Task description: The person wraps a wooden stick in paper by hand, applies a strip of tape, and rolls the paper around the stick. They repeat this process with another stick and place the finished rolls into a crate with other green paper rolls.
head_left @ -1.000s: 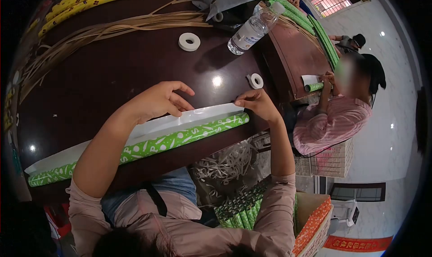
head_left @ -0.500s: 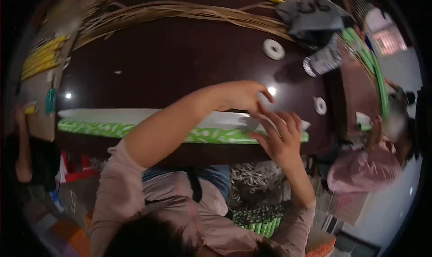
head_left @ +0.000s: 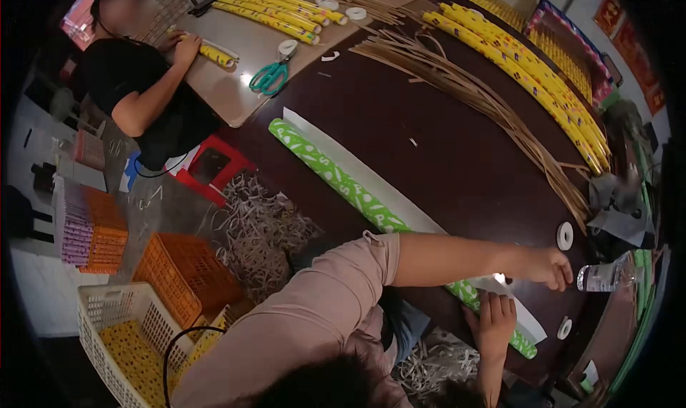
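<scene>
A green wrapping paper roll (head_left: pixel 343 179) with white shapes and letters lies diagonally across the dark table, its loose white edge (head_left: pixel 400 201) showing along the far side. My right hand (head_left: pixel 493 322) presses on the roll near its right end, thumb on the near side and fingers over the top. Stretched out over the roll to the right is my left arm. My left hand (head_left: pixel 549 266) has curled fingers close to a clear plastic bottle (head_left: pixel 606 275); whether anything small is in them is hidden. Two white tape rolls lie near it, one farther (head_left: pixel 565 226), one nearer (head_left: pixel 564 327).
Brown strips (head_left: pixel 493 111) and yellow rolls (head_left: pixel 529 79) lie along the far side. Teal scissors (head_left: pixel 269 78) rest on the neighbouring table, where a co-worker (head_left: pixel 136 79) handles a yellow roll. A red stool (head_left: pixel 214 168), shredded strips (head_left: pixel 264 229) and crates (head_left: pixel 189 276) stand at left.
My view has turned left, so the roll now appears diagonal. My left hand has left the roll's edge and moved right toward the bottle. My right hand stays on the roll.
</scene>
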The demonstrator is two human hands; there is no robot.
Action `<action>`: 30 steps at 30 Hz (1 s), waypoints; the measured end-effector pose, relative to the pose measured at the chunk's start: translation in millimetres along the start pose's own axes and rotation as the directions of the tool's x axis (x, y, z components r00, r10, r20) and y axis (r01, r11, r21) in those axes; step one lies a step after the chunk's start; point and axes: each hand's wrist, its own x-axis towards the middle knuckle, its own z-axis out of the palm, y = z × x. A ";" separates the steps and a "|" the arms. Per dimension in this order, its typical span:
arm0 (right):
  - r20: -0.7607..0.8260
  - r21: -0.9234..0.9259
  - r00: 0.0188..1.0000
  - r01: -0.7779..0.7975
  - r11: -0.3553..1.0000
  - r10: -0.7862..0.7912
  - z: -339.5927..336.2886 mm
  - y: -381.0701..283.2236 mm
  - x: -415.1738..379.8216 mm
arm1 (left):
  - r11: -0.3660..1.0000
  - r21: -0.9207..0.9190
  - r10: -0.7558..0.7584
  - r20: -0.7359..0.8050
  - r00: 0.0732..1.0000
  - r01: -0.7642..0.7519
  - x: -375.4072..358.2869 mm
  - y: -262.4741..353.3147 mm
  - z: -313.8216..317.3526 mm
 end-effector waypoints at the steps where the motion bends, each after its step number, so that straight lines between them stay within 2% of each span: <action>1: 0.060 0.027 0.997 -0.053 0.998 0.051 0.4 0.9 -1.1 | 0.993 -0.025 0.116 -0.091 0.989 -0.119 0.9 7.1 4.0; 2: 0.041 -0.020 0.999 -0.013 1.000 0.014 -0.3 2.2 -0.5 | 0.978 0.111 0.188 -0.112 0.976 -0.176 2.0 13.5 10.7; 3: 0.033 -0.023 0.999 0.001 1.000 -0.001 -0.4 1.5 2.4 | 0.958 0.181 0.232 -0.026 0.972 -0.223 -2.8 24.1 22.8; 5: -0.097 0.008 0.995 0.023 1.000 -0.022 0.6 -3.6 5.3 | 0.879 0.353 0.279 0.161 0.947 -0.320 -22.4 45.0 47.8; 6: -0.116 0.034 0.993 -0.028 0.999 0.032 5.8 -4.0 0.4 | 0.812 0.447 0.280 0.264 0.923 -0.375 -34.9 52.2 61.5; 7: 0.207 -0.018 0.947 -0.246 0.969 0.244 4.9 -5.1 2.6 | 0.701 0.711 0.017 0.072 0.997 -0.063 -52.0 44.7 89.5; 9: 0.491 -0.141 0.749 -0.434 0.890 0.444 3.5 2.4 1.6 | 0.466 0.850 -0.193 -0.175 0.966 0.247 -92.9 40.4 106.7; 10: 0.353 -0.044 0.903 -0.245 0.969 0.244 4.7 13.4 -2.9 | 0.341 0.939 -0.082 -0.024 0.996 0.051 -118.0 39.0 88.0; 11: 0.182 0.015 0.983 -0.032 0.999 0.028 5.3 17.3 -6.6 | 0.189 0.971 0.004 0.149 0.989 -0.147 -144.3 40.1 64.5; 12: 0.087 0.048 0.995 -0.050 0.998 0.046 4.3 14.2 -4.3 | 0.022 0.943 0.060 0.331 0.942 -0.333 -169.1 43.1 43.7; 14: 0.042 -0.014 0.999 0.005 1.000 -0.004 -2.1 8.2 4.2 | -0.193 0.952 -0.009 0.240 0.971 -0.237 -216.6 65.1 9.1; 16: 0.011 -0.023 1.000 0.028 0.999 -0.028 -5.7 10.8 3.5 | -0.347 0.922 0.228 0.258 0.939 -0.169 -256.8 82.1 -18.9; 18: -0.042 -0.019 0.997 0.059 0.998 -0.060 -8.1 18.0 -0.3 | -0.351 0.936 0.217 0.110 0.970 -0.028 -292.8 99.2 -34.7; 20: -0.008 -0.037 0.997 0.072 0.997 -0.073 -13.5 24.6 -4.5 | -0.347 0.935 0.223 0.004 0.975 0.076 -318.1 115.3 -42.9; 22: -0.019 -0.041 0.996 0.084 0.996 -0.085 -8.1 36.1 -16.5 | -0.376 0.917 0.229 -0.049 0.972 0.135 -334.7 120.8 -49.2; 24: -0.016 -0.074 0.994 0.104 0.992 -0.105 -14.1 40.4 -18.3 | -0.258 0.945 0.228 -0.144 0.963 0.202 -347.4 123.0 -57.9; 25: -0.013 -0.076 0.996 0.091 0.993 -0.092 -13.0 41.8 -21.4 | -0.245 0.942 0.232 -0.172 0.957 0.229 -350.6 123.4 -56.3; 26: -0.008 -0.078 0.996 0.083 0.993 -0.084 -10.7 43.2 -24.1 | -0.220 0.957 0.222 -0.138 0.965 0.187 -350.6 122.3 -56.7; 28: -0.003 -0.093 0.999 0.051 0.994 -0.052 -13.8 40.5 -23.1 | -0.237 0.935 0.212 -0.215 0.953 0.263 -350.6 120.0 -57.7; 30: 0.027 -0.077 0.999 0.033 0.996 -0.031 -17.9 38.8 -18.2 | -0.210 0.948 0.230 -0.189 0.955 0.239 -349.4 118.9 -58.8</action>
